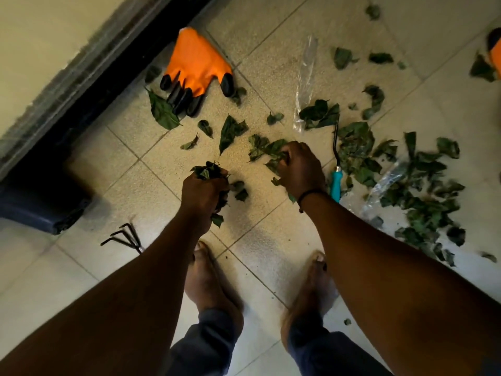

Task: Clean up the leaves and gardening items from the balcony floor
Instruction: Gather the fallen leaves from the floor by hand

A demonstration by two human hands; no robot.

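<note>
Left hand [204,189] clenched on leaf wad [206,169], kept as store; right hand [298,169] closed on floor leaves [267,149], far-right heap [423,185] ungathered.

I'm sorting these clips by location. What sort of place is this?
Probably a tiled balcony or patio used for gardening. The floor is pale square tile strewn with cut green leaves, an orange gardening glove lies by a dark door track, and a teal-handled hand tool lies nearby.
</note>
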